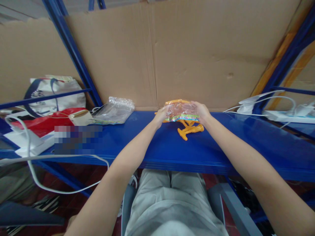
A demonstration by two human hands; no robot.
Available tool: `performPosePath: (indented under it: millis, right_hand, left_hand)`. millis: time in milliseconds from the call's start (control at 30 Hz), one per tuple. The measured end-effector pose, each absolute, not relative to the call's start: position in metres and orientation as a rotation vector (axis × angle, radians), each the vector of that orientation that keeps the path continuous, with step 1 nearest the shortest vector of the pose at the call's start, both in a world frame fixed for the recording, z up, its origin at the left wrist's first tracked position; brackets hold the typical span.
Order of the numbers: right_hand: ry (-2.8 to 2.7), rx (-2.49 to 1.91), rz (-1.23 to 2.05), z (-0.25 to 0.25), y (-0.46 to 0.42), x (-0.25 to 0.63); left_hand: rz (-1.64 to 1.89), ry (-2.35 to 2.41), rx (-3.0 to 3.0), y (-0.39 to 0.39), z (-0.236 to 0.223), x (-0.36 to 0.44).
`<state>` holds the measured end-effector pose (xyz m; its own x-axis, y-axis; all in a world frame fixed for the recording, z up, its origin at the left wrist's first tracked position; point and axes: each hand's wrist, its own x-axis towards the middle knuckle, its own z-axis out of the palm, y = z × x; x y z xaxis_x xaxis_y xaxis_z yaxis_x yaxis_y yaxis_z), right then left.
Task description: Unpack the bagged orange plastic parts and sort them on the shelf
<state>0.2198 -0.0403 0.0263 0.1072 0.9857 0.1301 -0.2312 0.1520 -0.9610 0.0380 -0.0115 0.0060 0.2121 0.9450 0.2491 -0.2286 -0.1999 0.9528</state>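
A tall sheet of cardboard stands behind a blue counter, where a seated person reaches forward with both arms. Toward the counter's left end lie some clear packaging and, beyond it, a white cloth bag.

At the middle, near the cardboard, the person holds a clear plastic bag above several orange pieces. The bag's long axis runs left to right, with a colourful printed strip along its lower edge, on the person's side. The left hand has its left side and the right hand its right side; the fingers appear closed on the plastic, though some tips are hidden.

The step in hand looks like handling or straightening the bag among the pieces. The next move seems to call for a steady grip on both sides and for finding the bag's opening, which cannot be made out.

Nearest the person, the front piece lies on the counter, T-shaped, its crossbar to the left and its shaft pointing right and slightly away. Another piece shows along the bag's far edge, lying left to right; whether inside or behind is unclear.
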Motion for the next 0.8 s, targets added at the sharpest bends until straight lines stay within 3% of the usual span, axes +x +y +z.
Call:
performPosePath:
  millis: [800]
  right_hand:
    - [-1.286,-0.775,0.833,0.050,-0.066,0.230]
  left_hand:
    - [1.483,0.644,1.301,-0.026,0.037,0.020]
